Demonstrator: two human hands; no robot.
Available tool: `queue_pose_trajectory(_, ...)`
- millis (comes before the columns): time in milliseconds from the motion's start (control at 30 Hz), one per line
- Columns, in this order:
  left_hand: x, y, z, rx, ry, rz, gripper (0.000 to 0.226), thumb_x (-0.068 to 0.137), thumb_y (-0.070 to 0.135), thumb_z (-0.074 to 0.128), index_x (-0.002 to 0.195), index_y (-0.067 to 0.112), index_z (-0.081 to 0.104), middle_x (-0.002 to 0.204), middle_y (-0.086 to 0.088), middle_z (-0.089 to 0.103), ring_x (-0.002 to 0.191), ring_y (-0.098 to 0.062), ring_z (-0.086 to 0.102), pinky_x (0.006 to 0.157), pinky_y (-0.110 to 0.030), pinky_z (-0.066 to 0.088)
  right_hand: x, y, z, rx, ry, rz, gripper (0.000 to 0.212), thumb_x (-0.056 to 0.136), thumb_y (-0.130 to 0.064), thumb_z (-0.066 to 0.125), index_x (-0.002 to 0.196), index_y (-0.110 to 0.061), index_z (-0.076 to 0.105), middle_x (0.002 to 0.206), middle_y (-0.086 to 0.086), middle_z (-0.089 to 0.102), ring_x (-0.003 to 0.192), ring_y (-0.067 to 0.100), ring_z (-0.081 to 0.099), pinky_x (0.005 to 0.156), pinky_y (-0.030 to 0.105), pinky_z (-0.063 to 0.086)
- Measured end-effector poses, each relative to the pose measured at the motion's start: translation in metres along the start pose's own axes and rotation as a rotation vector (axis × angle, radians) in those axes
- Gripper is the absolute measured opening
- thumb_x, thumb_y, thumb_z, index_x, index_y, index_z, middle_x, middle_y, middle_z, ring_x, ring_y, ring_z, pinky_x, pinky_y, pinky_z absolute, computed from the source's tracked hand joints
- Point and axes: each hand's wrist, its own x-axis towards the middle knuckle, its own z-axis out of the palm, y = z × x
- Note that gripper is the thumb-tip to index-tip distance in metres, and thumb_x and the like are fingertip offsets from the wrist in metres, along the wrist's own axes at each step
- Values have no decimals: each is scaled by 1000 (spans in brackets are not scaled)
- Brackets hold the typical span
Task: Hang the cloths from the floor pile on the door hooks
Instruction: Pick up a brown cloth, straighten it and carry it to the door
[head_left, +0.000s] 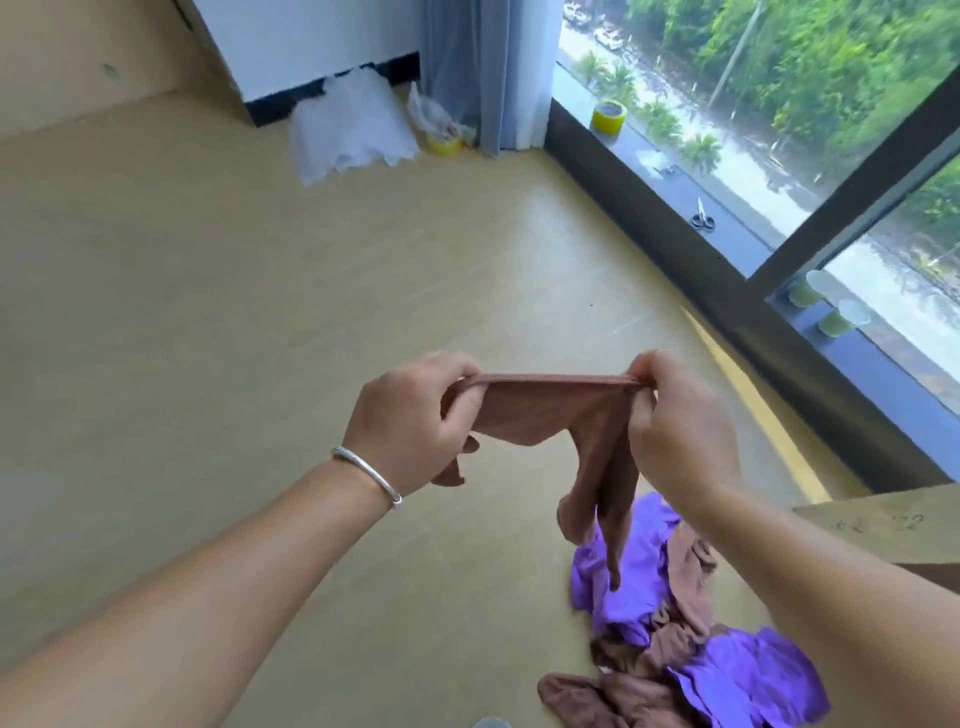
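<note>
- Floor pile (675, 644), nearest, by the floor's (260, 312) lower right edge: purple and brown cloths heaped together, several not yet hung.
- Brown cloth (550, 410) held above the pile; left hand (410, 421) and right hand (680, 421) each pinch one end of its top hem, fingers curled round the fabric; hem stretched taut, long axis running left to right between the hands; the rest hangs down toward the pile.
- Door hooks not in view; judgement: the hem is being spread for a hook; either hand equally placed.
- Far: window sill (737, 234) carries scissors (702, 218) and a yellow tape roll (609, 117); containers: two cups (826, 306) by the sill's right end, contents unclear.
</note>
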Motion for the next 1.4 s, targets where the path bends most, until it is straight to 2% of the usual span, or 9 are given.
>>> queue_pose_trajectory(67, -12, -16, -33, 29, 60, -20, 16, 86, 31, 49, 88, 27, 64, 77, 8, 65, 69, -14, 63, 63, -37, 51, 8, -36, 15, 20, -48, -47, 19, 83, -12, 44, 89, -30, 48, 75, -11, 56, 69, 6, 50, 55, 28, 33)
queue_pose_trajectory(200, -48, -43, -71, 95, 143, -51, 14, 84, 32, 50, 84, 27, 63, 71, 9, 60, 67, -8, 52, 55, -36, 49, 11, -94, 52, -5, -151, -171, 26, 83, -7, 46, 84, -32, 51, 86, -15, 52, 80, 7, 44, 58, 20, 30)
queue_pose_trajectory(300, -87, -56, -65, 102, 116, -129, 15, 86, 37, 49, 83, 26, 58, 69, 10, 54, 70, -16, 50, 53, -34, 48, -7, -109, 77, -132, -232, -269, 25, 86, -8, 49, 91, -30, 59, 98, -8, 57, 96, 16, 47, 66, 30, 33)
queue_pose_trajectory(400, -132, -54, -38, 106, 93, -133, 10, 83, 34, 52, 81, 25, 56, 69, 9, 53, 62, -13, 49, 50, -26, 33, -38, -99, 99, -305, -387, -307, 27, 90, -11, 47, 106, -28, 61, 110, -4, 58, 108, 21, 47, 74, 31, 36)
queue_pose_trajectory(467, -161, -48, -8, 91, 36, -151, 10, 80, 34, 52, 84, 26, 56, 71, 7, 53, 62, -15, 50, 49, -27, 38, -61, -85, 110, -461, -542, -329, 34, 89, -13, 47, 116, -31, 56, 118, -3, 55, 117, 20, 43, 81, 31, 40)
queue_pose_trajectory(600, -230, -51, 61, 31, -293, -460, 35, 80, 45, 59, 111, 33, 49, 98, 8, 58, 92, -18, 58, 76, -34, 49, -124, -50, 127, -661, -780, -366, 65, 81, -8, 43, 141, -30, 34, 136, 1, 42, 133, 21, 30, 100, 31, 37)
queue_pose_trajectory(800, -348, -77, 116, 226, -587, -715, 50, 87, 35, 54, 135, 33, 39, 132, 5, 47, 121, -22, 48, 93, -37, 44, -209, -2, 140, -719, -832, -516, 65, 87, -22, 47, 146, -25, 22, 151, 5, 27, 142, 24, 18, 111, 38, 23)
queue_pose_trajectory(1000, -414, -124, 120, 401, -630, -690, 54, 86, 29, 54, 138, 33, 37, 135, 8, 48, 121, -20, 49, 98, -34, 39, -265, 21, 174, -734, -904, -605, 82, 88, -39, 50, 152, -20, 3, 160, 6, 6, 147, 23, 3, 118, 44, 9)
queue_pose_trajectory(1400, -488, -296, 141, 595, -694, -670, 46, 85, 24, 52, 130, 27, 43, 124, 5, 53, 118, -19, 49, 93, -34, 35, -354, 21, 335, -712, -1001, -689, 86, 91, -43, 44, 152, -9, -7, 161, 7, -1, 147, 23, -2, 119, 44, 7)
